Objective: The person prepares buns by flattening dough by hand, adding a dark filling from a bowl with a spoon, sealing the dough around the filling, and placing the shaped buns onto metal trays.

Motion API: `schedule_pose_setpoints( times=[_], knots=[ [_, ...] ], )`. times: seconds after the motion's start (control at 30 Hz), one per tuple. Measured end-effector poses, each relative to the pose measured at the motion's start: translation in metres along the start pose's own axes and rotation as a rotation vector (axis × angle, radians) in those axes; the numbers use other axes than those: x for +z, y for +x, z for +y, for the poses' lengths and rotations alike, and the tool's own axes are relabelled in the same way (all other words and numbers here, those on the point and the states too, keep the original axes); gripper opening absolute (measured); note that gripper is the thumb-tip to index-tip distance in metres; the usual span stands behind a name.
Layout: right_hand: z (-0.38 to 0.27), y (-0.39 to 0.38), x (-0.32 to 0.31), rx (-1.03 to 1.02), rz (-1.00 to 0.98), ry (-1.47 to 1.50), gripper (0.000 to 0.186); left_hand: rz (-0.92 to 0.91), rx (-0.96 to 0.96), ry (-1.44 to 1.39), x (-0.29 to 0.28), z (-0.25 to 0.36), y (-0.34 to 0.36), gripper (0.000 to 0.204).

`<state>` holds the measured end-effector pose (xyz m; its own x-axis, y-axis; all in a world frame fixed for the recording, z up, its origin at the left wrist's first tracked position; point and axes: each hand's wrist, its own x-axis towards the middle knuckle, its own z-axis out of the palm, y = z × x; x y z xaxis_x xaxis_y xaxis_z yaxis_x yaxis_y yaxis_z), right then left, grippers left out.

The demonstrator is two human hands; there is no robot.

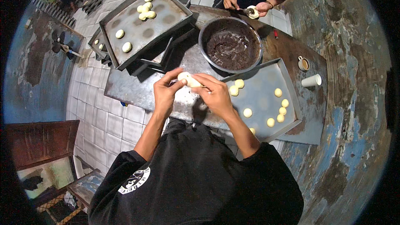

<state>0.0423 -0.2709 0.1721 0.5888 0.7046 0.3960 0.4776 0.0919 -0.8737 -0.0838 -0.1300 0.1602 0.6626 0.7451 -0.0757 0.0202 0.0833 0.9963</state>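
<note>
Worn metal covers the worktable (137, 87), which stands on a white tiled floor between walls of peeling blue paint. Over its near edge the person holds a pale dough piece (187, 79) between both hands. The left hand (166, 93) comes in from the left, thumb and fingertips closed on the dough's left end; the right hand (214, 95) comes in from the right, fingers curled and pinching its right end. The dough is a short oval whose long axis runs roughly left to right, from one hand to the other, so each hand grips an end and neither is clearly nearer. It is lifted off the table, not resting on it.

Just right of the right hand lies a flat grey tray (291, 100) with several small dough balls (247, 112) spaced apart on it. Straight ahead of the hands, beyond the dough, sits a round metal bowl (207, 27) of dark brown filling (231, 46). Farther left, a second tray (166, 21) rests on stacked empty trays and carries more dough balls.

Across the table another person's hands (246, 6) hold a dough piece of their own. Two small cups (308, 71) stand near the table's right edge.
</note>
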Motion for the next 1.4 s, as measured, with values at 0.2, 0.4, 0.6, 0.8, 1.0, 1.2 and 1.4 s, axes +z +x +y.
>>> schedule_pose_setpoints(
  times=[0.2, 0.4, 0.6, 0.8, 1.0, 1.2, 1.4],
  knots=[
    [-0.008, 0.014, 0.011, -0.067, -0.042, -0.047, 0.027, 0.032, 0.002, -0.534, 0.016, -0.004, 0.003, 0.030],
    [-0.008, 0.021, 0.008, 0.314, 0.000, 0.326, 0.019, -0.226, 0.104, -0.582, 0.034, 0.024, -0.009, 0.037],
    [-0.035, 0.016, 0.021, 0.048, 0.091, 0.088, 0.021, 0.028, -0.107, -0.767, 0.028, 0.016, -0.003, 0.019],
    [-0.023, 0.029, 0.025, 0.057, 0.160, -0.051, 0.017, -0.081, 0.011, -0.676, 0.022, 0.014, -0.004, 0.031],
    [-0.009, 0.031, 0.024, 0.324, -0.005, 0.197, 0.022, -0.107, -0.034, -0.696, 0.016, 0.034, -0.006, 0.026],
    [-0.021, 0.032, 0.065, 0.037, -0.119, -0.082, 0.024, 0.099, -0.387, -0.556, -0.029, 0.006, 0.000, 0.031],
    [-0.023, 0.069, 0.106, 0.226, 0.098, -0.056, 0.018, 0.096, -0.241, -0.628, -0.053, 0.018, 0.024, 0.024]
  ],
)
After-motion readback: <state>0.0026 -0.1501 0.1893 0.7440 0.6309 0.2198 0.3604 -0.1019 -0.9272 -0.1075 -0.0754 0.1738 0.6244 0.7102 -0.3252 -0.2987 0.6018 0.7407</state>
